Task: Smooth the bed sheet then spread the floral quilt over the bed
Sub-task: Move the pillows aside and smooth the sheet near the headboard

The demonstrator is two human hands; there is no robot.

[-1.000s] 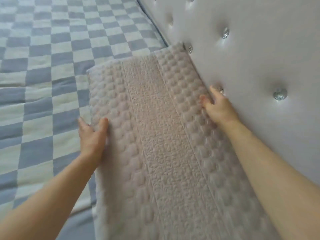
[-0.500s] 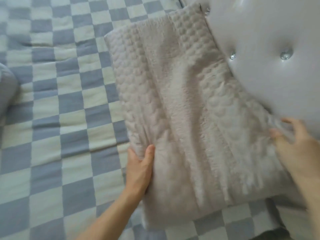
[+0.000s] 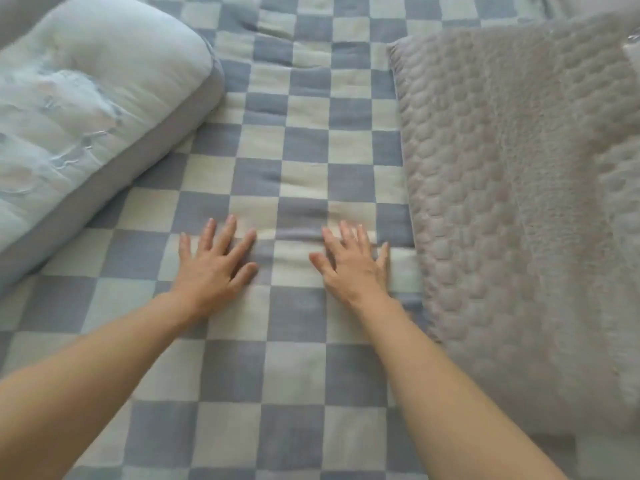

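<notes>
1. Bed sheet (image 3: pixel 304 375): blue-and-cream check, covers the whole mattress in view. Thin, soft cloth by the look of it; it should slide and bunch readily under a palm. No need to grip it: flat pressure and an outward sweep suit it best. Shallow creases show in the middle and toward the far edge.

2. Beige pillow (image 3: pixel 519 209): quilted, pebbled texture, lies on the sheet along the right side. Looks padded and light. It pins the sheet beneath it, so creases there likely cannot be reached without lifting it.

3. Floral quilt (image 3: pixel 86 109): pale blue bundle, folded thick, faint flower print on top, lies on the sheet at upper left, well apart from both hands. Looks puffy, soft and bulky rather than heavy. Best taken at a free edge or two corners, so that the folds fall open; which edge is free I cannot tell.

4. Left hand (image 3: pixel 216 268): palm down, fingers spread, pressing flat on the sheet.

5. Right hand (image 3: pixel 353 265): the same, fingers spread and flat, near the pillow's edge.

6. Ridge (image 3: pixel 298 234): small raised fold of sheet between the two hands; probably the smoothing target.
</notes>
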